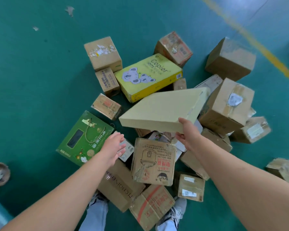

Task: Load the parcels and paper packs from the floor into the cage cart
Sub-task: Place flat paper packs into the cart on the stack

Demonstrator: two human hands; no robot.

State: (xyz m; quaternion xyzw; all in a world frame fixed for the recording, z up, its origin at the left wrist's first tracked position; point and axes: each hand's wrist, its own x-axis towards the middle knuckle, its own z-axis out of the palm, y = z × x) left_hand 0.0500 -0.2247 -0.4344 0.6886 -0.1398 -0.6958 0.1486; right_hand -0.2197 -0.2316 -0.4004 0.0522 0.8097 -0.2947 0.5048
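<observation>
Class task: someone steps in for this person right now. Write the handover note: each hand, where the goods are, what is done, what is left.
Right hand: grips the near corner of a flat, plain pale-yellow paper pack, lifted and tilted above the pile.
Left hand: open, holding nothing, reaching forward over the green gift box with cord handle.
Goods: yellow Copier paper pack with koala picture and many brown cardboard parcels lie on the green floor.
Done: one pack picked up. The cage cart is not in view, so its load cannot be told.
Left: everything on the floor.
</observation>
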